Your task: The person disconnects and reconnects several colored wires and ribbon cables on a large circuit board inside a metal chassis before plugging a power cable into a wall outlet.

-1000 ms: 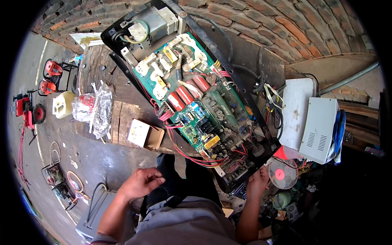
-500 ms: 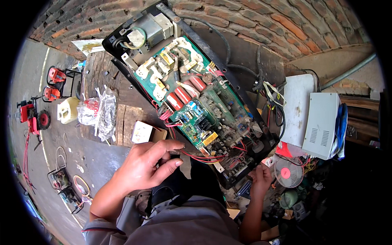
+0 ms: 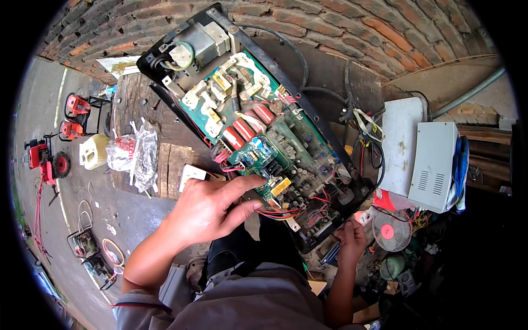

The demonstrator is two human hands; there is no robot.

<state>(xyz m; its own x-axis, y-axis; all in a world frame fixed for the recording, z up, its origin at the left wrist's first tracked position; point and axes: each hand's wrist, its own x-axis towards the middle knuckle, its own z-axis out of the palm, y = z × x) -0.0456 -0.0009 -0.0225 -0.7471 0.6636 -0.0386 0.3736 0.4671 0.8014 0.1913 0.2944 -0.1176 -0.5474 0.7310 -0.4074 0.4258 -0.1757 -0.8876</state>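
An open black metal chassis lies slantwise in front of me, holding dusty green circuit boards, red cylindrical capacitors and a grey boxy part. My left hand is at the near left edge of the boards. Its index finger reaches over small components beside a yellow block; the thumb is apart below, and nothing shows between them. Red and black wires run by the fingertips. My right hand is curled close below the chassis's near right corner; what its fingers grip is hidden.
A worn wooden bench carries clear plastic bags and a small white box. At right are a grey vented case, a fan and cables. A brick wall stands behind; red machines stand at left.
My left hand has moved right and slightly up, bringing its index fingertip from beside the chassis to over the circuit board. My right hand stays at the near right corner.
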